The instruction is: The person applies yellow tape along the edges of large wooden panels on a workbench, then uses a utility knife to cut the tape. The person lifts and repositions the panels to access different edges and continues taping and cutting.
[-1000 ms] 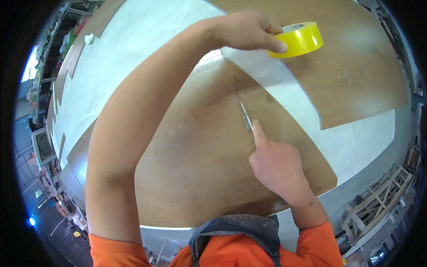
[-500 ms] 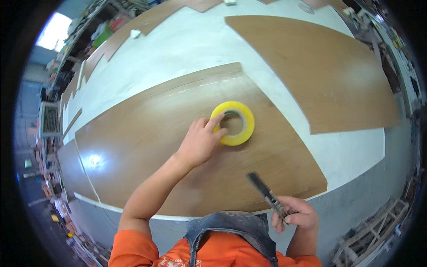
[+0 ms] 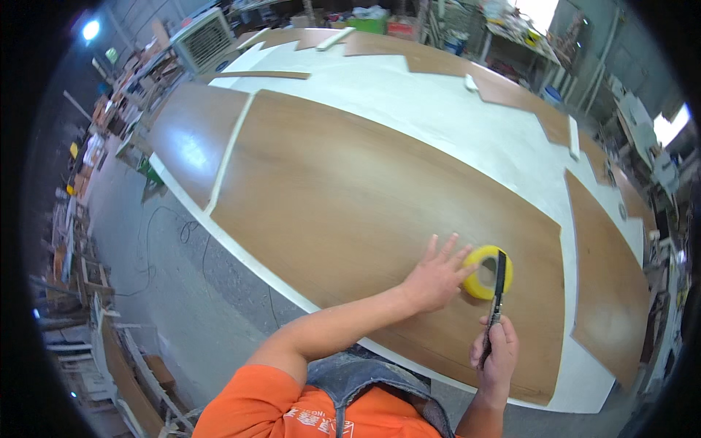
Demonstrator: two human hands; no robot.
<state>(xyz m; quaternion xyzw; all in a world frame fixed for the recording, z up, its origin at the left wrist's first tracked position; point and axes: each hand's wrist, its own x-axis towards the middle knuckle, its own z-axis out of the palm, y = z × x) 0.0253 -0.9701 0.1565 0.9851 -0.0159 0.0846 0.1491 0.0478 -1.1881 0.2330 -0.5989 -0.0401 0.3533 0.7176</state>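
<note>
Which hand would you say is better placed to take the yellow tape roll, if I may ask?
The left hand, I'd judge: it is spread right by the yellow tape roll and holds no tool, whereas the right hand is occupied with a slim dark tool.

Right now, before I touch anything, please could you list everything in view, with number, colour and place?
tape roll: one, yellow, on the large panel
knife-like tool: one, dark, right hand
large panel: one, brown, centre
smaller panels: two, brown, left and right
stepped pieces: several, brown, far side
thin strip: one, brown, upper left
white strips: several, white, around panels
work surface: one, white, beneath panels
grilled box: one, pale, upper left
floor: grey, lower left
background clutter: mixed, uncountable
left hand: one, bare, beside the tape
right hand: one, bare, around the tool
shirt: one, orange, lower edge
apron: one, dark, lower middle
</note>
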